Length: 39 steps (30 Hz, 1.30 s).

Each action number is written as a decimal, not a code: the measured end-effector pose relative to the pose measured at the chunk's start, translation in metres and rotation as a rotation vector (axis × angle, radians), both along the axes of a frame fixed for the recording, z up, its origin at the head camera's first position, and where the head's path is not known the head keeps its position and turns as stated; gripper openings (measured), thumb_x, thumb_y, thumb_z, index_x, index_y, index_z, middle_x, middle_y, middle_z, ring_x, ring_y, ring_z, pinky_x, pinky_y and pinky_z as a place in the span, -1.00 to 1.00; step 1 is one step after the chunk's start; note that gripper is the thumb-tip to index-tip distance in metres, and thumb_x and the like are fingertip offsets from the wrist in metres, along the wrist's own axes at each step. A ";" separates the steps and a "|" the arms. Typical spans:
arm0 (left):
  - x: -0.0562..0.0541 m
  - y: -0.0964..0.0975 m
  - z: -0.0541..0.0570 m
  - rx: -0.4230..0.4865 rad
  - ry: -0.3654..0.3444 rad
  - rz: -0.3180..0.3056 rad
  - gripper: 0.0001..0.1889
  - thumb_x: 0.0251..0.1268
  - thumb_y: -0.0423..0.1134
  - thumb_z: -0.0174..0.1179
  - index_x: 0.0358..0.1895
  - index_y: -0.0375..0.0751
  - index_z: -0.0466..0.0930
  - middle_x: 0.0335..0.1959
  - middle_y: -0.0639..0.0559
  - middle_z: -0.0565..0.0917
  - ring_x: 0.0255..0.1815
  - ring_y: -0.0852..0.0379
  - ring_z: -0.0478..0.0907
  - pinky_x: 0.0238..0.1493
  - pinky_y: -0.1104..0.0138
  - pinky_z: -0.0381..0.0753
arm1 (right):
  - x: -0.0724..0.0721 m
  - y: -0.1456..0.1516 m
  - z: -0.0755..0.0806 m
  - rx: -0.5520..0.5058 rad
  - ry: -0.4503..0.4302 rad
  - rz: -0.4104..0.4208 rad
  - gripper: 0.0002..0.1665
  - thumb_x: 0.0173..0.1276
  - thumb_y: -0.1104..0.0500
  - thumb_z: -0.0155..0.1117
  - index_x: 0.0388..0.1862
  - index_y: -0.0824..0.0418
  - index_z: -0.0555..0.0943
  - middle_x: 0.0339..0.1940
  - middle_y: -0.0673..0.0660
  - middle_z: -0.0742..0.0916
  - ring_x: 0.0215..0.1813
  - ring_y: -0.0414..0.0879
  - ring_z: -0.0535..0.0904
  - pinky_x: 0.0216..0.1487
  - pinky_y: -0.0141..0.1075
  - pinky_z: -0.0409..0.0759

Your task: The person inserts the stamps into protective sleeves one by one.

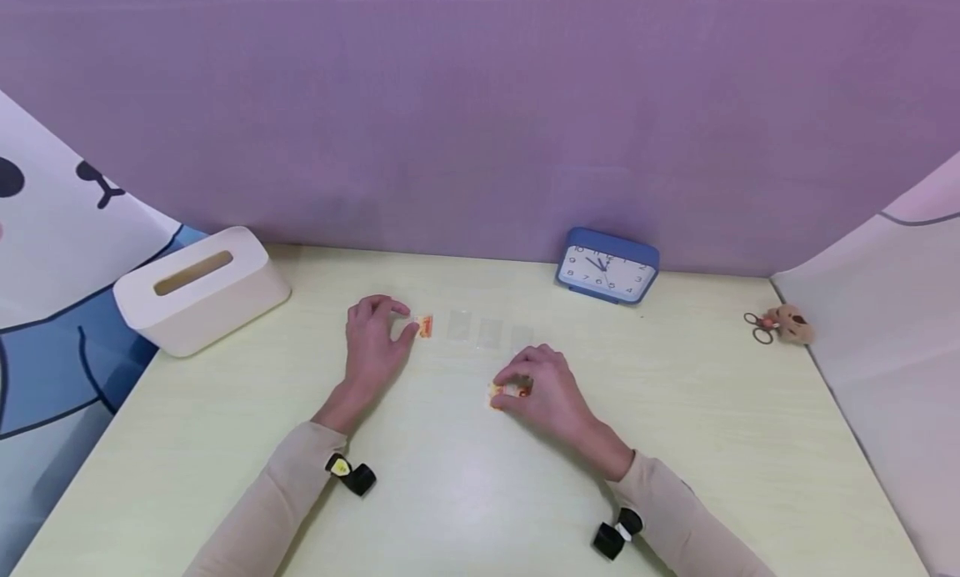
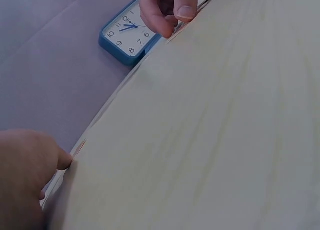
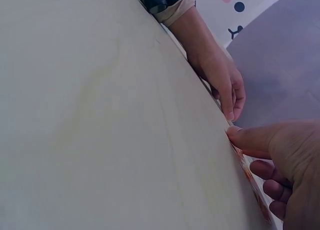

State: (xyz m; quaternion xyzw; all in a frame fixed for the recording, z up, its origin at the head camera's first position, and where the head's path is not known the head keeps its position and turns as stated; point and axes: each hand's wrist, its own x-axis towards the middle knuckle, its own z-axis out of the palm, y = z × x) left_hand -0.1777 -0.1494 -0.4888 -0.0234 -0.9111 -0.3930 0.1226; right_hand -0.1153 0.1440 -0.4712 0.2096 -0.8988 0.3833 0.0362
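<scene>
Near the back of the table, my left hand (image 1: 371,339) holds thumb and index finger at the left edge of a small flat orange-and-white card (image 1: 425,326). Beside it to the right lie small clear rectangular pieces (image 1: 459,326) in a slanting row. My right hand (image 1: 551,393), closer to the front, pinches another small orange-and-white card (image 1: 495,391) between thumb and index finger, low over the table; the hand partly covers it. In the right wrist view, orange-red printing (image 3: 248,172) shows under the right hand (image 3: 295,165), seen nearly edge-on.
A blue clock (image 1: 609,266) stands at the back right against the purple backdrop. A white tissue box (image 1: 217,302) sits at the back left. By the right edge lies a small brown furry item (image 1: 795,324) with scissor-like handle loops (image 1: 762,336). The table (image 1: 442,494) is pale.
</scene>
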 end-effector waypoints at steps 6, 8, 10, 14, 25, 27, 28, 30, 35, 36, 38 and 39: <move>0.001 0.000 0.001 0.019 0.004 -0.015 -0.73 0.48 -0.27 0.47 0.10 -0.30 0.71 0.40 -0.39 0.51 0.47 -0.40 0.32 0.53 -0.23 0.25 | 0.000 -0.002 0.000 -0.009 -0.022 -0.012 -0.70 0.09 0.17 0.87 -0.23 0.03 0.89 -0.15 -0.07 0.83 -0.04 -0.09 0.60 0.22 0.06 0.50; 0.002 -0.001 0.001 0.023 0.007 -0.018 -0.74 0.50 -0.27 0.45 0.10 -0.30 0.72 0.40 -0.40 0.51 0.48 -0.40 0.32 0.53 -0.24 0.24 | 0.000 -0.002 -0.001 -0.017 -0.024 -0.013 -0.70 0.10 0.18 0.87 -0.23 0.03 0.89 -0.15 -0.07 0.84 -0.04 -0.09 0.61 0.20 0.04 0.50; 0.002 -0.001 0.001 0.022 0.007 -0.021 -0.75 0.51 -0.26 0.43 0.10 -0.30 0.72 0.40 -0.40 0.51 0.48 -0.40 0.31 0.54 -0.24 0.23 | 0.000 -0.002 -0.002 -0.029 -0.026 -0.011 -0.70 0.10 0.19 0.87 -0.23 0.03 0.88 -0.15 -0.08 0.86 -0.04 -0.09 0.62 0.18 0.01 0.49; 0.002 -0.001 0.001 0.020 0.005 -0.020 -0.76 0.53 -0.24 0.42 0.09 -0.30 0.72 0.40 -0.39 0.51 0.48 -0.40 0.31 0.54 -0.24 0.23 | 0.000 -0.003 -0.003 -0.053 -0.012 0.000 -0.71 0.12 0.22 0.85 -0.23 0.02 0.87 -0.20 -0.12 0.86 -0.11 -0.13 0.61 0.18 0.00 0.48; 0.000 -0.001 -0.001 0.010 0.000 -0.021 -0.75 0.52 -0.25 0.43 0.09 -0.32 0.73 0.41 -0.37 0.50 0.48 -0.39 0.31 0.54 -0.22 0.24 | 0.000 -0.003 -0.005 -0.115 0.041 0.009 -0.75 0.22 0.35 0.74 -0.22 0.07 0.88 -0.30 -0.12 0.84 -0.21 -0.18 0.68 0.14 -0.10 0.48; 0.000 -0.001 -0.001 0.009 0.001 -0.020 -0.75 0.51 -0.24 0.44 0.09 -0.32 0.73 0.41 -0.37 0.50 0.48 -0.39 0.32 0.54 -0.22 0.25 | 0.000 -0.003 -0.006 -0.104 0.067 0.016 -0.74 0.24 0.38 0.71 -0.16 0.10 0.90 -0.32 -0.12 0.83 -0.25 -0.20 0.67 0.11 -0.12 0.49; 0.000 -0.001 -0.001 0.009 0.002 -0.021 -0.75 0.51 -0.24 0.44 0.09 -0.32 0.73 0.40 -0.37 0.50 0.48 -0.39 0.32 0.53 -0.22 0.25 | 0.000 -0.002 -0.006 -0.096 0.076 0.022 -0.73 0.25 0.39 0.69 -0.13 0.11 0.91 -0.33 -0.11 0.83 -0.26 -0.20 0.66 0.10 -0.12 0.49; 0.001 -0.001 -0.001 0.011 0.002 -0.021 -0.75 0.52 -0.24 0.44 0.08 -0.31 0.74 0.40 -0.36 0.50 0.47 -0.39 0.32 0.53 -0.22 0.25 | 0.000 -0.002 -0.005 -0.079 0.089 0.037 -0.71 0.29 0.41 0.66 -0.06 0.15 0.92 -0.32 -0.09 0.82 -0.29 -0.23 0.62 0.07 -0.13 0.49; 0.001 -0.001 0.000 0.011 0.000 -0.025 -0.76 0.52 -0.24 0.43 0.07 -0.31 0.74 0.40 -0.36 0.50 0.48 -0.39 0.31 0.54 -0.22 0.23 | 0.000 -0.002 -0.003 -0.060 0.077 0.055 -0.77 0.36 0.39 0.62 -0.06 0.16 0.92 -0.30 -0.06 0.79 -0.30 -0.25 0.58 0.06 -0.13 0.46; 0.001 -0.001 -0.001 0.009 0.000 -0.026 -0.76 0.52 -0.24 0.43 0.07 -0.31 0.74 0.40 -0.36 0.50 0.48 -0.39 0.30 0.54 -0.22 0.23 | 0.000 -0.002 -0.002 -0.062 0.077 0.054 -0.79 0.37 0.38 0.62 -0.08 0.16 0.92 -0.31 -0.06 0.79 -0.30 -0.25 0.58 0.05 -0.13 0.45; 0.001 -0.001 -0.001 0.008 0.000 -0.026 -0.76 0.52 -0.24 0.43 0.07 -0.32 0.74 0.40 -0.36 0.50 0.48 -0.39 0.30 0.54 -0.23 0.22 | 0.000 -0.003 -0.002 -0.065 0.075 0.048 -0.83 0.38 0.37 0.62 -0.13 0.14 0.91 -0.32 -0.08 0.79 -0.30 -0.23 0.57 0.04 -0.14 0.44; 0.001 -0.001 -0.001 0.009 0.000 -0.026 -0.76 0.52 -0.24 0.43 0.07 -0.31 0.74 0.40 -0.36 0.50 0.48 -0.38 0.30 0.54 -0.23 0.22 | 0.000 -0.003 -0.002 -0.066 0.077 0.046 -0.84 0.39 0.36 0.62 -0.15 0.13 0.91 -0.33 -0.09 0.78 -0.30 -0.22 0.57 0.04 -0.14 0.44</move>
